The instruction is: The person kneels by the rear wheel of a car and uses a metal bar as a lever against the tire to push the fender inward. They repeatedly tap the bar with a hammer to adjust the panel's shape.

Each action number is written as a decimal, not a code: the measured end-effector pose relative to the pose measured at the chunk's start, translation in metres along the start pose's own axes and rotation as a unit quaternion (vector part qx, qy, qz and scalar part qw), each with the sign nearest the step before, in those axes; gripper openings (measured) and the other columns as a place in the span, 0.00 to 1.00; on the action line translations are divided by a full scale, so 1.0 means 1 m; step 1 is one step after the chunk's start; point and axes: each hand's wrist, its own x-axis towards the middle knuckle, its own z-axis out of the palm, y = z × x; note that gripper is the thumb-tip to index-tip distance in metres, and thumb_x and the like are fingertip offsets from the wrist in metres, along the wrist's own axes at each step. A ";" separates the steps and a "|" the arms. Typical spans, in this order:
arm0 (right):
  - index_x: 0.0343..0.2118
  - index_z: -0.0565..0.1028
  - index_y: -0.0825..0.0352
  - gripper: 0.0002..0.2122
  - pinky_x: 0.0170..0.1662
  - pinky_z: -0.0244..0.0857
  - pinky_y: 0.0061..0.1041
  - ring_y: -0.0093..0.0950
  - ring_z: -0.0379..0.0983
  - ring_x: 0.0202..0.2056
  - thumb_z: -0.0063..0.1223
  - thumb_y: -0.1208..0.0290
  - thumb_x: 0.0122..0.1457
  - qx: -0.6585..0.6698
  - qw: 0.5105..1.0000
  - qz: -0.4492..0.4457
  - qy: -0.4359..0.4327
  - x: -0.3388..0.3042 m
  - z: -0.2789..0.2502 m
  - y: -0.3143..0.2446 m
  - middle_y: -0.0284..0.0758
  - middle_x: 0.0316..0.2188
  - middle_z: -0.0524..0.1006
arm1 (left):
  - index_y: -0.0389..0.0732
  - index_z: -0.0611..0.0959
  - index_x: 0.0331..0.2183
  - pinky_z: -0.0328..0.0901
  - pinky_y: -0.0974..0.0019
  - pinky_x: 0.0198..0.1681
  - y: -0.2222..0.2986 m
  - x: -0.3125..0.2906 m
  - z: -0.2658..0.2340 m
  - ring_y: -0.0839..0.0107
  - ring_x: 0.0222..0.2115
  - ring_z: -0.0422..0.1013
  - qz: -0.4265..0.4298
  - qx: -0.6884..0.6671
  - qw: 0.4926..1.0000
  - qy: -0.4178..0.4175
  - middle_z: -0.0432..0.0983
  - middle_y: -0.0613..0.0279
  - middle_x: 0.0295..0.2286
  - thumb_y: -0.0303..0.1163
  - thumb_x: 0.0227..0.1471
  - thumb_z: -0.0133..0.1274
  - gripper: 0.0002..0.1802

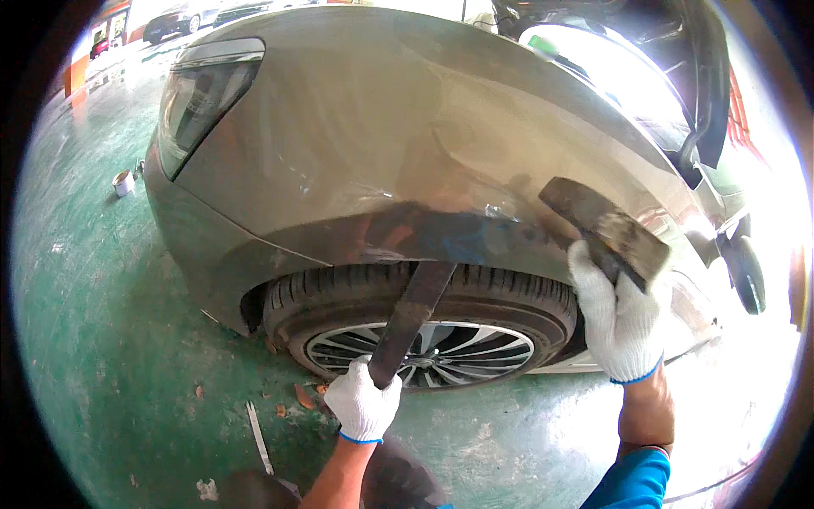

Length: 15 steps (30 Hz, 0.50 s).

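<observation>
My left hand (365, 403), in a white knit glove, is closed around the lower end of a flat dark metal bar (411, 322). The bar slants up across the wheel (428, 360), and its upper end goes out of sight behind the fender's arch edge, above the tyre (339, 290). Raised at the right, my gloved right hand (619, 318) grips a hammer with a dark, worn, blocky head (606, 225). That head is in front of the grey-beige fender (365, 144); whether it touches the panel I cannot tell. Small scuffs and reflections show along the arch.
A headlight (208, 106) borders the fender at the left. At the far right are a door mirror (744, 270) and the raised hood (699, 85). A small can (124, 183), a pale strip (259, 437) and dry leaves (303, 396) lie about the green floor (127, 339).
</observation>
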 end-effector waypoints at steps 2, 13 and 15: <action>0.40 0.82 0.71 0.10 0.42 0.75 0.32 0.42 0.82 0.39 0.64 0.73 0.56 0.003 0.995 -0.096 0.038 -0.001 0.001 0.012 0.45 0.36 0.83 | 0.41 0.81 0.31 0.70 0.56 0.25 -0.001 -0.002 0.001 0.52 0.20 0.77 -0.005 0.000 1.000 -0.004 0.78 0.56 0.18 0.33 0.38 0.67 0.16; 0.41 0.79 0.68 0.15 0.36 0.74 0.33 0.40 0.81 0.32 0.69 0.73 0.50 -0.035 0.994 -0.100 0.002 0.002 0.007 0.022 0.41 0.32 0.82 | 0.41 0.81 0.30 0.70 0.56 0.23 -0.007 -0.002 0.004 0.54 0.18 0.76 0.000 -0.020 1.000 0.009 0.77 0.56 0.17 0.35 0.35 0.69 0.18; 0.41 0.79 0.68 0.15 0.36 0.74 0.34 0.39 0.81 0.32 0.69 0.72 0.49 -0.054 0.994 -0.097 -0.023 0.005 0.006 0.020 0.39 0.33 0.82 | 0.40 0.81 0.30 0.70 0.58 0.25 -0.005 -0.002 0.003 0.57 0.19 0.77 0.011 -0.020 1.000 0.010 0.78 0.57 0.18 0.31 0.38 0.68 0.15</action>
